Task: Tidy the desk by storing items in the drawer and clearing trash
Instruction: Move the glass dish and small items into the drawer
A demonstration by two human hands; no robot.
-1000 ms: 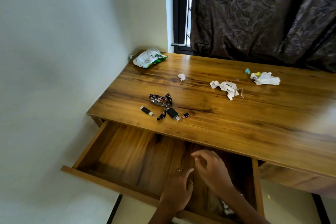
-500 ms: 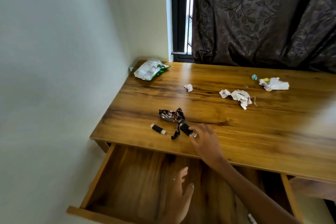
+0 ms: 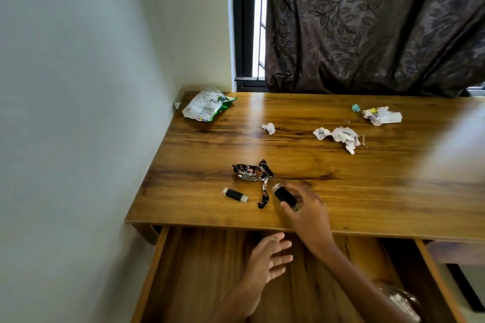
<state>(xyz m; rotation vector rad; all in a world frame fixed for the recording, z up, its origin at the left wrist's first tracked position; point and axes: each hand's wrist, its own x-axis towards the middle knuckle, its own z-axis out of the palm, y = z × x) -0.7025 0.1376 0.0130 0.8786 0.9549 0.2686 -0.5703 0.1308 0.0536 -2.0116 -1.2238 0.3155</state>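
The right hand [image 3: 305, 214] reaches over the front edge of the surface [image 3: 367, 191] and pinches a black flash drive [image 3: 284, 195] between thumb and fingers; the drive's long axis runs diagonally, its silvery end pointing away and to the left. The left hand [image 3: 267, 261] hovers over the open drawer [image 3: 199, 270], fingers spread and relaxed, holding nothing.

The drawer lies directly below and toward the person from the held drive, so the coming move is likely a short pull back and down over the edge. A second flash drive [image 3: 235, 194] lies flat just left of a dark torn strip [image 3: 263, 196], nearer the left hand.

The visible drawer floor shows bare wood, with something shiny and indistinct at its right corner. Farther out lie a dark snack wrapper [image 3: 252, 171], a white-and-green packet [image 3: 207, 105] and crumpled paper scraps [image 3: 338, 136].
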